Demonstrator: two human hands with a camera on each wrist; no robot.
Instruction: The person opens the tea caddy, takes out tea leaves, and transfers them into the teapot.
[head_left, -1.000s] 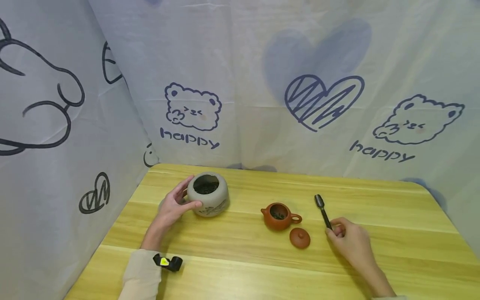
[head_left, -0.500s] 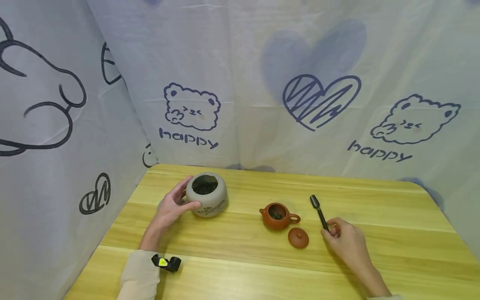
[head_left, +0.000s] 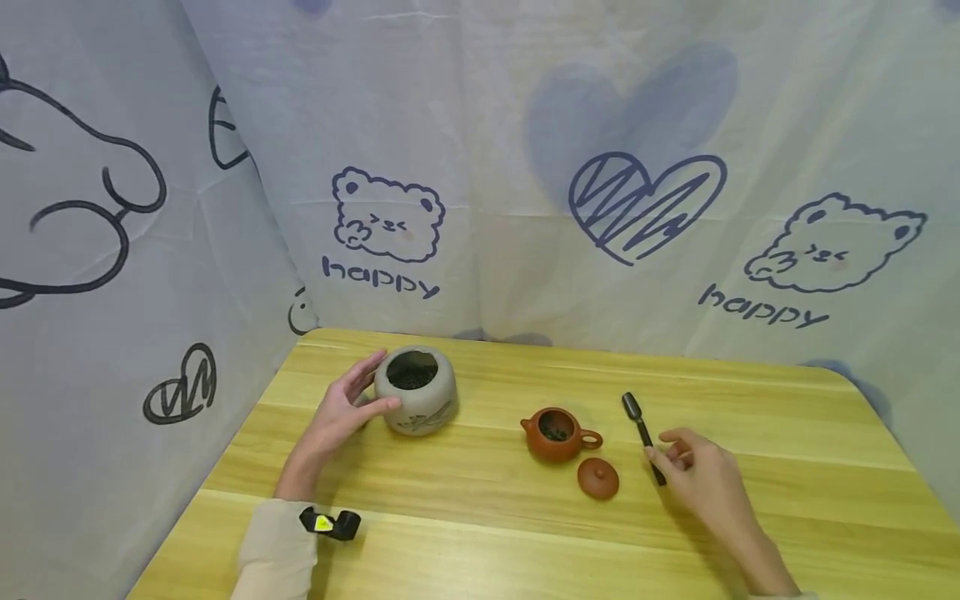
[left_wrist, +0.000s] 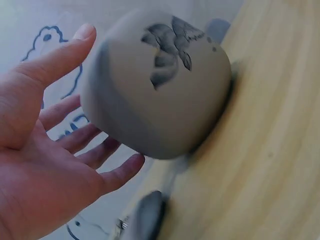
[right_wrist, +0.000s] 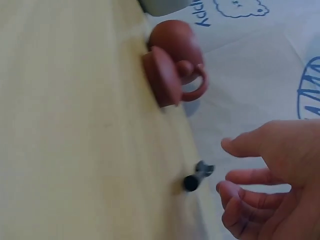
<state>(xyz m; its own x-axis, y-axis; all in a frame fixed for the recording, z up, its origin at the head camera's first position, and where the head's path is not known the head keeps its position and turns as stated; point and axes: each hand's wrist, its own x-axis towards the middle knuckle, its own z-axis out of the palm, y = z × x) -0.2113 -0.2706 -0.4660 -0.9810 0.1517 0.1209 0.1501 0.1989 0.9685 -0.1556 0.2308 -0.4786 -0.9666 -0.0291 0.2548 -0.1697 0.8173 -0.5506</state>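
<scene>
A grey round jar [head_left: 423, 408] with a dark painted motif and dark leaves inside stands at the left of the table. My left hand [head_left: 341, 417] is spread beside it; in the left wrist view the thumb stands off the jar [left_wrist: 165, 95] while the fingertips lie at its side. A dark tea scoop [head_left: 643, 437] lies on the table at the right. My right hand [head_left: 708, 483] hovers over its handle end with loose fingers; the right wrist view shows a gap between hand [right_wrist: 275, 185] and scoop [right_wrist: 197, 177].
Between the hands stands an uncovered reddish-brown teapot [head_left: 553, 435] with dark leaves inside. Its lid [head_left: 598, 478] lies in front of the handle. A grey rounded object [left_wrist: 147, 215] sits behind my left hand. A printed cloth [head_left: 510, 250] hangs behind the table [head_left: 465, 533].
My right hand has let go of the scoop and lifted slightly to the right, so the scoop's handle end now shows. The left hand stays by the jar, its thumb slightly shifted.
</scene>
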